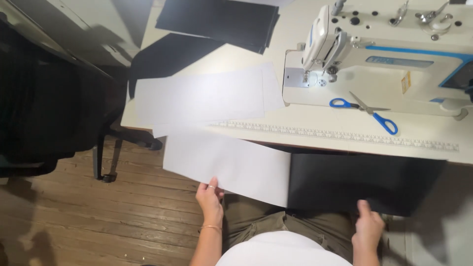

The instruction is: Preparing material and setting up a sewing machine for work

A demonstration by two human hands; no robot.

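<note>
My left hand [210, 197] pinches the near edge of a long white fabric strip [231, 165] that hangs off the table's front over my lap. Joined to that strip on the right is a black fabric panel [359, 180]; my right hand [368, 226] grips its near edge. Both pieces lie flat and stretched between my hands, just below the table edge.
A white sewing machine [389, 54] stands at the back right of the cream table [315, 125]. Blue-handled scissors [364, 108] and a long ruler [340, 134] lie in front of it. More white strips [207, 96] and black pieces [221, 19] lie on the left. A dark chair [49, 113] stands on the wooden floor.
</note>
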